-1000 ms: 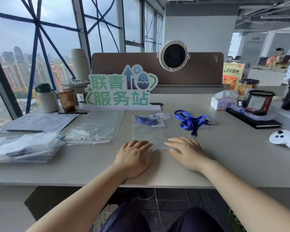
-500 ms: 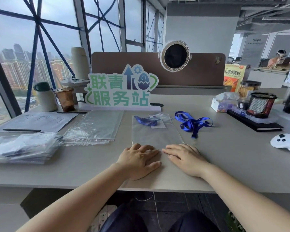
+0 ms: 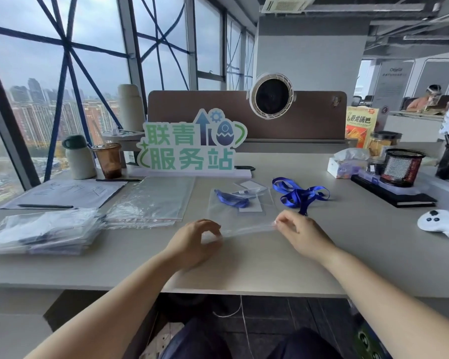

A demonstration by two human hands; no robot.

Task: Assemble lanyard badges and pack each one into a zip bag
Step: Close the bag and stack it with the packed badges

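Note:
A clear zip bag [image 3: 240, 218] lies in the middle of the desk with a blue lanyard [image 3: 231, 199] and a white badge card [image 3: 250, 203] inside it. My left hand [image 3: 195, 240] pinches the bag's near left corner, and my right hand [image 3: 300, 233] pinches its near right corner. The near edge of the bag is lifted off the desk between them. A loose blue lanyard [image 3: 300, 194] lies just right of the bag, and a clear badge holder [image 3: 250, 186] lies behind it.
A stack of empty zip bags [image 3: 153, 200] lies left of centre, and a pile of packed bags [image 3: 42, 230] at the far left. A green sign [image 3: 189, 146] stands behind. Paper with a pen [image 3: 65, 195], cups, a mesh pot [image 3: 402, 167] and a white controller [image 3: 439, 224] surround the work area.
Both hands went from pressing flat along the bag's near edge to pinching its corners. They moved apart and raised that edge off the desk.

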